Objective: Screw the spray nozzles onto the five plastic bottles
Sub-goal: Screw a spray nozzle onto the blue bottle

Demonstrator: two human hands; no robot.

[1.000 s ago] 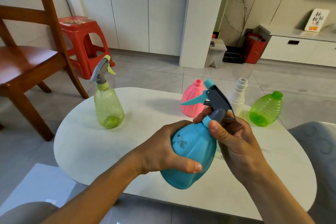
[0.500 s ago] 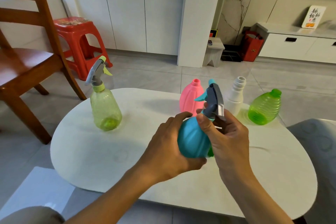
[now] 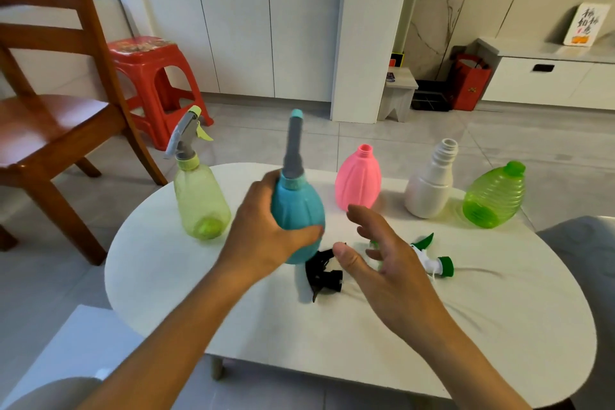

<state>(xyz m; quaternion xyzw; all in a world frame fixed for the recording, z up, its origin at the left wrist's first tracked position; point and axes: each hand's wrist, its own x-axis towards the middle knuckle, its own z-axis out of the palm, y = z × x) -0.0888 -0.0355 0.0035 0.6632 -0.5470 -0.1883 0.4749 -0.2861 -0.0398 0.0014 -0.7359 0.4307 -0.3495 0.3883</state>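
My left hand (image 3: 263,236) grips the blue bottle (image 3: 299,206), which carries a grey nozzle with a blue tip (image 3: 294,143) and stands nearly upright just above the white table (image 3: 499,326). My right hand (image 3: 386,263) hovers open over the loose nozzles, holding nothing. A black nozzle (image 3: 324,273) lies below the blue bottle. A white and green nozzle (image 3: 432,260) lies partly hidden behind my right fingers. The yellow-green bottle (image 3: 201,200) at the left has its nozzle on. The pink bottle (image 3: 357,181), white bottle (image 3: 431,186) and green bottle (image 3: 494,196) have none.
A wooden chair (image 3: 50,110) and a red plastic stool (image 3: 153,83) stand left of the table. A grey cushioned seat (image 3: 585,260) sits at the right edge. White cabinets and a low step stool (image 3: 397,93) are farther back on the tiled floor.
My right hand has let go of the blue bottle's nozzle and opened over the loose nozzles. My left hand has carried the blue bottle leftward and set it upright.
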